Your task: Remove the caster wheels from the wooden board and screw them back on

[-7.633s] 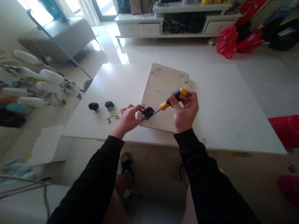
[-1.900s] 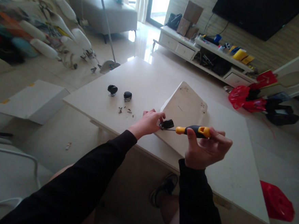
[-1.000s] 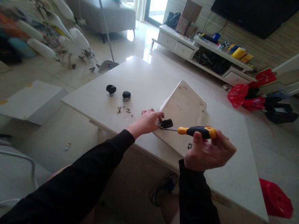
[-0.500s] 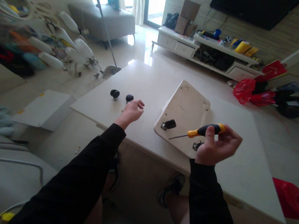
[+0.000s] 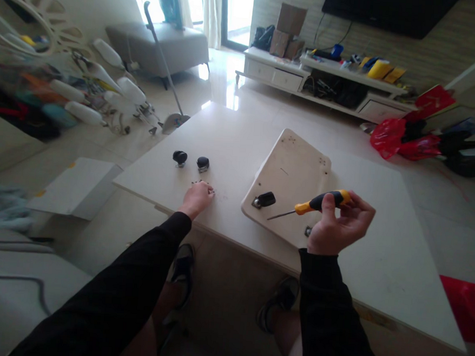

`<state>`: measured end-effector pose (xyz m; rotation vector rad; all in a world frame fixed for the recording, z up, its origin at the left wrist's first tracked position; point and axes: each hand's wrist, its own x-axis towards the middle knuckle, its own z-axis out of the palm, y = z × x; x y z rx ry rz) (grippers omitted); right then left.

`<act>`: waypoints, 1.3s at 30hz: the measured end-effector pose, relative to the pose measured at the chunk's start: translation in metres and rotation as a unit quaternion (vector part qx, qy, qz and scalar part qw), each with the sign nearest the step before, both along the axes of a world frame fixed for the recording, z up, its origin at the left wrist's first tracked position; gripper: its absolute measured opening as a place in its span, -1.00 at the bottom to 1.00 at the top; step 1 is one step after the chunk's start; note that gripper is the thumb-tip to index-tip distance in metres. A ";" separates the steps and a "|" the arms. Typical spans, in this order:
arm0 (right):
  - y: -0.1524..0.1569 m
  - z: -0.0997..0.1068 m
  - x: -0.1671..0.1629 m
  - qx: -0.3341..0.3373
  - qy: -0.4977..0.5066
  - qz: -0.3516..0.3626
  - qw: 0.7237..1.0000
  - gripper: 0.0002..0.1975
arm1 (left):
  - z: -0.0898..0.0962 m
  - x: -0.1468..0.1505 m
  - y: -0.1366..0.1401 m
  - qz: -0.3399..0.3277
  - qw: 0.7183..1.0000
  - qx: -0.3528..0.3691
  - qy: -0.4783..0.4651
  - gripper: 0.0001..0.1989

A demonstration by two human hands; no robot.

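My right hand (image 5: 342, 228) is closed around a yellow and black screwdriver (image 5: 321, 201). The shaft points left, over a cream board (image 5: 290, 173) with rounded corners that lies on the white table (image 5: 233, 129). One black caster (image 5: 266, 198) is mounted at the board's near left corner. At the near right corner a metal caster plate (image 5: 308, 231) shows, partly behind my right hand. My left hand (image 5: 197, 199) is down on the table with its fingers curled together among small dark screws (image 5: 194, 182); what is between the fingertips is hidden. Two loose casters (image 5: 202, 163) stand just beyond it.
A white box (image 5: 76, 188) sits on the floor to the left. Past the table's far left corner stands a long-handled dustpan (image 5: 175, 122). A low TV cabinet (image 5: 273, 75) runs along the far wall. Red plastic bags (image 5: 387, 137) lie on the right.
My left hand has come down and toward me, away from the loose casters to the screws, its fingers drawing in. My right hand still holds the screwdriver over the board.
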<state>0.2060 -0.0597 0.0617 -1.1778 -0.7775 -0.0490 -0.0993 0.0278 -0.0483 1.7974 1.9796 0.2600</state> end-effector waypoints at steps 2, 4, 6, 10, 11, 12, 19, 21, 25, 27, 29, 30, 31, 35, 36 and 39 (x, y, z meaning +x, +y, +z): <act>0.000 0.001 0.001 -0.008 -0.001 -0.005 1.000 -0.58 | 0.001 0.004 -0.001 -0.001 1.000 -0.002 0.014 -0.76; 0.000 0.001 0.001 -0.010 0.000 -0.005 1.000 -0.58 | 0.004 0.008 -0.002 -0.004 1.000 0.000 0.024 -0.76; -0.001 0.003 0.002 -0.014 0.008 0.001 1.000 -0.58 | 0.007 0.013 -0.003 -0.007 0.999 0.001 0.041 -0.74; -0.003 0.006 0.002 -0.033 0.026 0.003 0.999 -0.60 | 0.011 0.020 -0.005 -0.014 0.998 -0.002 0.066 -0.72; -0.004 0.007 0.002 -0.034 0.028 0.001 0.999 -0.60 | 0.012 0.021 -0.005 -0.017 0.998 -0.001 0.064 -0.72; -0.004 0.008 0.002 -0.037 0.031 0.000 0.999 -0.59 | 0.012 0.022 -0.006 -0.018 0.998 0.001 0.059 -0.73; -0.005 0.011 0.003 -0.029 0.034 -0.003 0.999 -0.60 | 0.030 0.038 -0.008 0.018 0.969 -0.045 -0.240 -0.84; -0.004 0.010 0.004 -0.017 0.030 -0.004 0.999 -0.60 | 0.038 0.046 -0.011 0.026 0.920 -0.089 -0.382 -0.81; -0.002 0.009 0.004 0.016 0.027 -0.003 1.000 -0.59 | 0.050 0.060 -0.021 0.035 0.836 -0.165 -0.522 -0.72; -0.001 0.009 0.003 0.020 0.030 0.002 0.999 -0.59 | 0.054 0.066 -0.024 0.051 0.823 -0.182 -0.535 -0.72; -0.001 0.009 0.002 0.015 0.033 0.004 0.999 -0.59 | 0.056 0.071 -0.025 0.066 0.819 -0.183 -0.539 -0.73; -0.002 0.008 0.001 0.012 0.032 0.001 0.999 -0.60 | 0.057 0.073 -0.025 0.071 0.819 -0.182 -0.539 -0.74; -0.002 0.008 0.001 0.009 0.030 -0.003 1.000 -0.60 | 0.057 0.074 -0.025 0.075 0.821 -0.180 -0.537 -0.75; -0.002 0.007 0.002 -0.010 0.013 -0.021 1.000 -0.60 | 0.058 0.077 -0.026 0.081 0.829 -0.175 -0.526 -0.80; -0.002 0.006 0.003 -0.016 0.011 -0.024 1.000 -0.60 | 0.059 0.078 -0.027 0.081 0.829 -0.177 -0.525 -0.80; -0.002 0.005 0.006 -0.025 0.002 -0.034 0.999 -0.60 | 0.061 0.084 -0.035 0.069 0.828 -0.195 -0.522 -0.82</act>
